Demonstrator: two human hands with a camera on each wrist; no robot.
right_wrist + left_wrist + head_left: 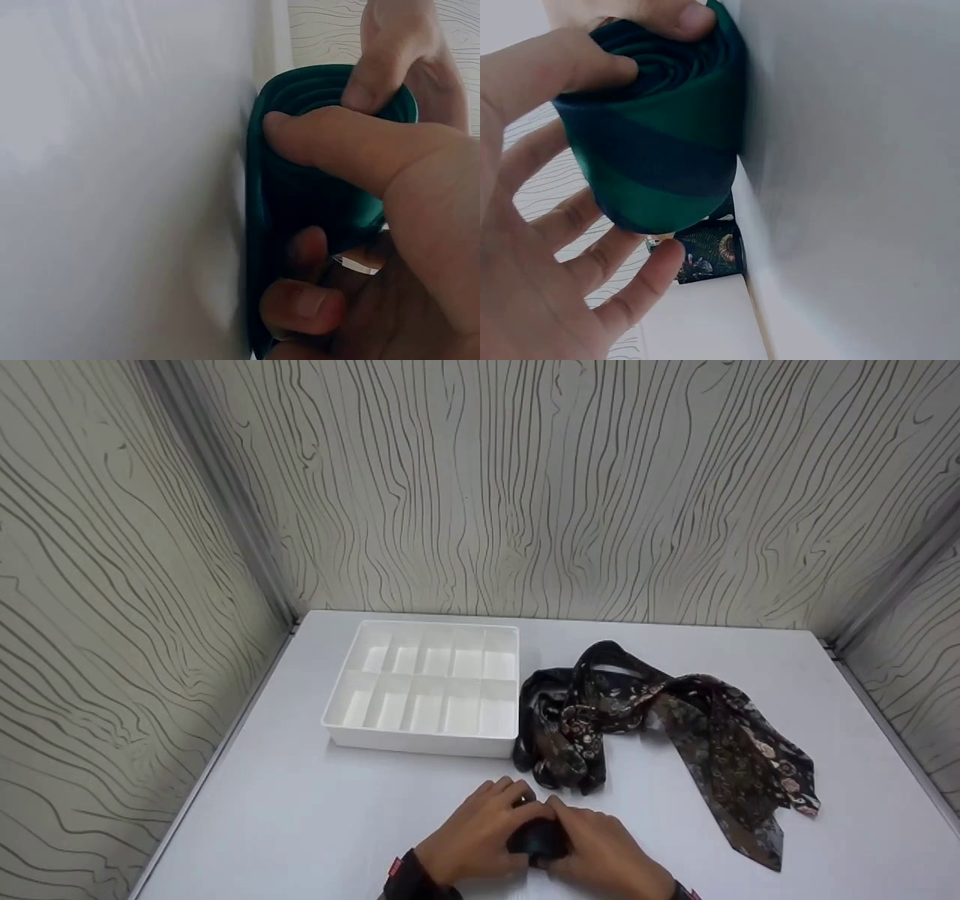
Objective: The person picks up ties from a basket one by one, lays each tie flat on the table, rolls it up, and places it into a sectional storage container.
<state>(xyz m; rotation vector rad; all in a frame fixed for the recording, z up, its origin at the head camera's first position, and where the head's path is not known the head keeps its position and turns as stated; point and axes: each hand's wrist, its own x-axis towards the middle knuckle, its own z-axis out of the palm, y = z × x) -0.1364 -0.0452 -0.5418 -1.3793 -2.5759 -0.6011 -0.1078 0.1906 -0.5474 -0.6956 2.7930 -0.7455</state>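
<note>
A rolled-up necktie, green with navy diagonal stripes, stands on edge on the white table near its front. My left hand holds it from the left; in the left wrist view the thumb lies on the coiled side of the roll and the lower fingers spread apart. From the right, my right hand grips the same roll. In the right wrist view its thumb presses the coil and its fingers curl beneath. A flat length of the tie runs from the roll along the tabletop there.
A white divided tray, with two rows of compartments, sits at the back left of the table. Dark floral neckties lie in a loose heap to its right. Wood-grain-patterned panels enclose the back and sides.
</note>
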